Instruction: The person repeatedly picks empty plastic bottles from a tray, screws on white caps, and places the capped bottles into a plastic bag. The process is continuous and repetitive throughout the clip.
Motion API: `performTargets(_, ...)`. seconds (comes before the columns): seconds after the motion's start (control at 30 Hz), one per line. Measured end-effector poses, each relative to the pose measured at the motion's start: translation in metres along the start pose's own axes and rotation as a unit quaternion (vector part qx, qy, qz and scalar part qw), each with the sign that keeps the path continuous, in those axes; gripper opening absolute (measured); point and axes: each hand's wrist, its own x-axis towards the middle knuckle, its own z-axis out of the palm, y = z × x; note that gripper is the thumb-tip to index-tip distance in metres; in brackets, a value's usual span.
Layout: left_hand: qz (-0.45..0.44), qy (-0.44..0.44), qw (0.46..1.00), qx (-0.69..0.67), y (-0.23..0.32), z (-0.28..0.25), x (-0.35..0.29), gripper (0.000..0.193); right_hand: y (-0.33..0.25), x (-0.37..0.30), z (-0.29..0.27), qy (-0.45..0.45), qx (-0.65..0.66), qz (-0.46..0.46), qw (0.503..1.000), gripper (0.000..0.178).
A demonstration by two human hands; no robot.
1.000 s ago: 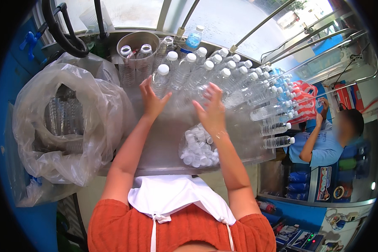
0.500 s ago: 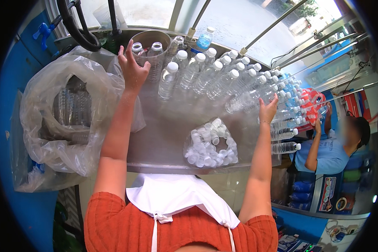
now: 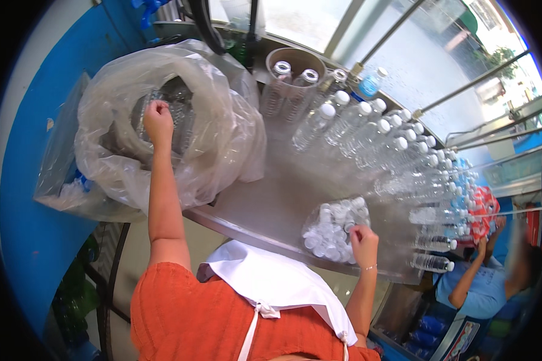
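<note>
My left hand [image 3: 158, 123] is over the mouth of a large clear plastic bag [image 3: 111, 78], with its fingers curled together. Clear empty bottles [image 3: 183, 120] lie inside that bag, right by the fingers; whether they grip one is hidden. At the right edge of a small clear bag of white caps [image 3: 328, 233], my right hand [image 3: 363, 245] has its fingers bent closed. What they hold, if anything, does not show. Two uncapped bottles [image 3: 282, 71] stand in a round translucent container [image 3: 296, 53] at the back of the metal table [image 3: 253, 195].
Rows of white-capped clear bottles [image 3: 382, 129] fill the table's back and right side. Behind them stands a blue-tinted bottle [image 3: 370, 83] near the window bars. At far right, a person in a light blue shirt [image 3: 482, 289] handles a red-and-white bag [image 3: 483, 210].
My left hand has left the round container for the big bag's mouth and closed. My right hand has come from the bottle rows to the caps bag. The view has swung left.
</note>
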Motion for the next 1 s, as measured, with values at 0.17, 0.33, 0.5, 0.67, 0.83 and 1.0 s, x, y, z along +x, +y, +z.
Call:
performTargets(0.17,0.07,-0.308,0.91,0.269,-0.125,0.063,-0.019,0.038,0.015,-0.014,0.028,-0.045,-0.07,0.065,0.994,0.012)
performTargets(0.33,-0.077,-0.261,0.951,0.145,-0.145,0.117,-0.052,0.064,0.023,-0.005,0.033,-0.016,-0.099,0.057,0.993,0.02)
performTargets(0.5,-0.134,-0.249,0.946,0.16,-0.133,0.109,-0.047,0.08,0.016,0.003,0.027,-0.047,-0.034,0.298,0.953,0.023)
performTargets(0.67,-0.012,-0.206,0.965,0.164,-0.124,0.109,-0.054,0.098,0.008,0.004,0.028,-0.029,-0.129,0.169,0.977,0.021)
performTargets(0.83,0.097,-0.207,0.945,0.232,-0.115,0.127,-0.056,0.104,0.01,0.006,0.032,0.001,-0.158,0.11,0.981,0.019)
performTargets(1.0,-0.068,-0.192,0.976,-0.08,-0.115,0.105,-0.044,0.105,0.016,0.009,0.033,-0.016,-0.134,0.145,0.98,0.02)
